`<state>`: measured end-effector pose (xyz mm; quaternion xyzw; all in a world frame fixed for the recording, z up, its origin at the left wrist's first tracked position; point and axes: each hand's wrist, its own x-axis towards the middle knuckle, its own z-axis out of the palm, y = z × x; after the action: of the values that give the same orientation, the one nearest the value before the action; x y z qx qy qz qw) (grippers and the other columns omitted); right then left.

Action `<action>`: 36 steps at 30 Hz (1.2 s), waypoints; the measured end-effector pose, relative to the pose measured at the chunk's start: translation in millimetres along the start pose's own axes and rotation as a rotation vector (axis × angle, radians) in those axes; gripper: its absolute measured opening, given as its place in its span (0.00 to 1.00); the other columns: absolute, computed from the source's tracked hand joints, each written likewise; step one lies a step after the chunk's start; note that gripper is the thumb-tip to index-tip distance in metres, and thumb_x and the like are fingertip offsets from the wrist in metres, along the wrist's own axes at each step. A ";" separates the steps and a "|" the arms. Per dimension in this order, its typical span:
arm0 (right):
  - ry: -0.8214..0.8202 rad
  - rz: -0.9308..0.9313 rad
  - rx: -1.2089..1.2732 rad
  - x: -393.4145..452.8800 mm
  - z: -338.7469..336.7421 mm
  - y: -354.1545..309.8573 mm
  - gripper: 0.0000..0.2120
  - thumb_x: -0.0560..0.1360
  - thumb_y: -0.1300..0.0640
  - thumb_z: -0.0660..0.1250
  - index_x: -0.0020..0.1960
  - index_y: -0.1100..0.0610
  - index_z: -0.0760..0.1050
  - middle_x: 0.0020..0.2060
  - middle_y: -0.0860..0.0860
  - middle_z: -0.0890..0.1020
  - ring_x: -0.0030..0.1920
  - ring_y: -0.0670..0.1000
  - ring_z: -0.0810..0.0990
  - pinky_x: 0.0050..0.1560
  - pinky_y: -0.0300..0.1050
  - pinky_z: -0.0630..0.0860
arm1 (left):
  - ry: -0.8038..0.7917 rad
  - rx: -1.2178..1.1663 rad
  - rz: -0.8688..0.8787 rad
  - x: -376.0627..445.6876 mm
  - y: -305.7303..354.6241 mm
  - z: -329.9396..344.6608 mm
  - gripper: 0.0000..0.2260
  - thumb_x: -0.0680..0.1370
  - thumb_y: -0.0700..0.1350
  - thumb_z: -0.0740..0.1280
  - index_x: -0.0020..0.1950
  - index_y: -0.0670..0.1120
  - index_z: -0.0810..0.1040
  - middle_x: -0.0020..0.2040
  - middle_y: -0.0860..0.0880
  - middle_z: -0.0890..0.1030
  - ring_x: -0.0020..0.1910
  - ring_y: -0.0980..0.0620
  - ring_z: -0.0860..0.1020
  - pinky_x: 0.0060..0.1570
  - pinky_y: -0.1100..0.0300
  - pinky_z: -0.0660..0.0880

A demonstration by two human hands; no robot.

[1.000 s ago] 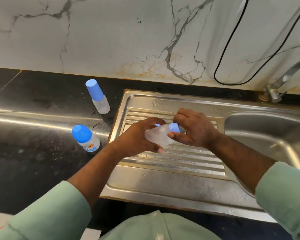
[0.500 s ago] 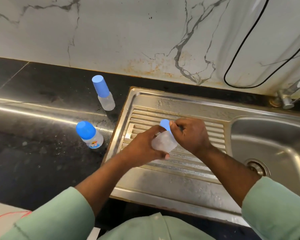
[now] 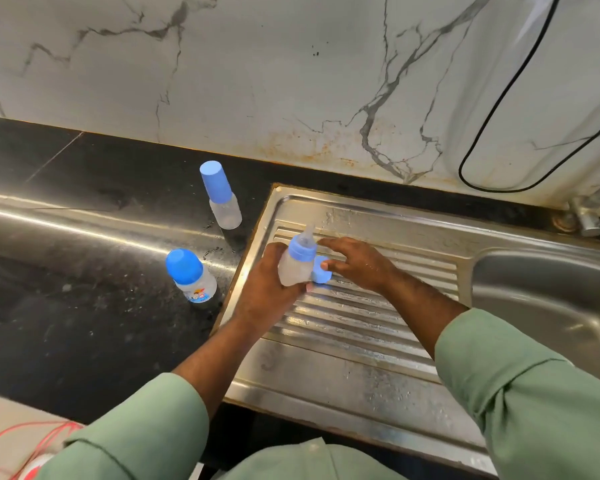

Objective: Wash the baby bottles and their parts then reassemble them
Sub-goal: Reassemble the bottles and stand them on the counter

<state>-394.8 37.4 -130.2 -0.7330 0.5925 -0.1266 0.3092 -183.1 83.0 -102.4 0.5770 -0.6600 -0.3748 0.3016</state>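
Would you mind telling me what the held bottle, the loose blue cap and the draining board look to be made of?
Held bottle: probably frosted translucent plastic, cloudy and matte. Blue cap: opaque plastic, likely smooth, with an even colour. Draining board: ribbed, brushed stainless steel by its look, with grey metallic reflections and wet patches.

Place: a home kitchen.
Evidence: steel sink [image 3: 551,306] at 3 o'clock with ribbed drainboard [image 3: 354,317], tap [image 3: 582,216] at 2 o'clock, black countertop [image 3: 66,306] at 9 o'clock, marble backsplash [image 3: 257,81] at 12 o'clock.
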 end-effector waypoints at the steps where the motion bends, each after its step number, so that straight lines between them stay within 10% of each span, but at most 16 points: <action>1: 0.005 -0.026 -0.023 1.3 0.5 -1.0 0.21 0.80 0.50 0.63 0.73 0.48 0.68 0.71 0.50 0.72 0.69 0.52 0.71 0.68 0.50 0.68 | 0.003 -0.026 -0.006 -0.7 -1.8 1.2 0.28 0.70 0.45 0.79 0.61 0.56 0.67 0.52 0.59 0.74 0.47 0.62 0.76 0.37 0.76 0.71; 7: -0.040 -0.033 -0.096 0.3 0.2 -21.0 0.15 0.79 0.58 0.61 0.63 0.58 0.79 0.58 0.55 0.81 0.55 0.53 0.78 0.57 0.48 0.76 | 0.022 -0.083 -0.049 -3.8 -16.0 9.0 0.29 0.69 0.44 0.80 0.62 0.57 0.67 0.54 0.55 0.78 0.52 0.52 0.79 0.49 0.59 0.79; 11: -0.084 0.012 -0.199 -7.1 -0.5 -31.2 0.23 0.72 0.49 0.73 0.65 0.53 0.76 0.60 0.51 0.81 0.58 0.53 0.78 0.59 0.52 0.75 | 0.024 -0.090 -0.058 -6.5 -17.6 4.1 0.28 0.70 0.43 0.79 0.63 0.55 0.68 0.53 0.57 0.76 0.50 0.56 0.77 0.43 0.70 0.72; 17: 0.829 0.091 0.090 -40.8 -83.4 -41.9 0.17 0.76 0.51 0.70 0.64 0.49 0.74 0.55 0.44 0.77 0.51 0.44 0.76 0.51 0.39 0.75 | 0.042 -0.138 -0.033 -10.5 -20.9 -5.7 0.28 0.72 0.44 0.77 0.67 0.55 0.68 0.59 0.55 0.77 0.56 0.53 0.77 0.54 0.63 0.75; 21: 0.314 0.318 -0.145 -48.0 -84.2 -29.7 0.15 0.71 0.49 0.73 0.55 0.53 0.79 0.46 0.48 0.81 0.46 0.49 0.79 0.48 0.46 0.77 | 0.012 -0.167 -0.044 -16.2 -18.1 -5.3 0.27 0.72 0.41 0.77 0.65 0.55 0.68 0.58 0.54 0.77 0.56 0.53 0.77 0.53 0.66 0.75; 27: 0.421 -0.188 0.259 -67.2 -87.6 -117.2 0.20 0.71 0.54 0.75 0.62 0.49 0.79 0.41 0.34 0.77 0.31 0.36 0.74 0.39 0.26 0.69 | 0.024 -0.158 -0.032 -19.9 -14.2 -6.0 0.29 0.70 0.42 0.79 0.65 0.55 0.70 0.57 0.54 0.79 0.54 0.53 0.78 0.45 0.70 0.73; 36: 0.248 -0.214 0.068 -63.6 -71.7 -131.3 0.24 0.74 0.54 0.72 0.69 0.50 0.74 0.61 0.47 0.79 0.35 0.30 0.73 0.38 0.25 0.67 | 0.084 -0.099 0.055 -22.3 -9.2 -11.7 0.30 0.69 0.43 0.80 0.65 0.56 0.69 0.58 0.51 0.80 0.56 0.48 0.78 0.56 0.53 0.80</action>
<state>-347.6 89.9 16.3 -0.7599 0.5399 -0.2682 0.2431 -165.0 102.9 -103.1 0.5581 -0.6431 -0.3742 0.3674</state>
